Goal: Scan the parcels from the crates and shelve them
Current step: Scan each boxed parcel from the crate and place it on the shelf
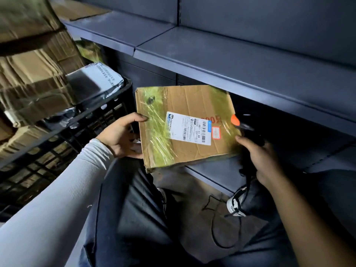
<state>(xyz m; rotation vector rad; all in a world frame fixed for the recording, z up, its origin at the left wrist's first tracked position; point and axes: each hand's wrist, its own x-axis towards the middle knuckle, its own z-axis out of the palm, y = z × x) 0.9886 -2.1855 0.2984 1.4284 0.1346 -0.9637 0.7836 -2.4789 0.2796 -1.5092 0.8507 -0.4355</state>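
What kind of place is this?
Probably a parcel depot or stockroom: grey metal shelving, a black plastic crate of wrapped parcels, and a flat brown cardboard box with a barcode label beside a black handheld scanner.

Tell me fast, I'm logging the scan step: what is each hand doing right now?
Left hand: closed on the left edge of the flat brown cardboard parcel.
Right hand: closed around the black handheld scanner with the orange tip.

Dim grey metal shelving (240,60), brown floor (194,224)
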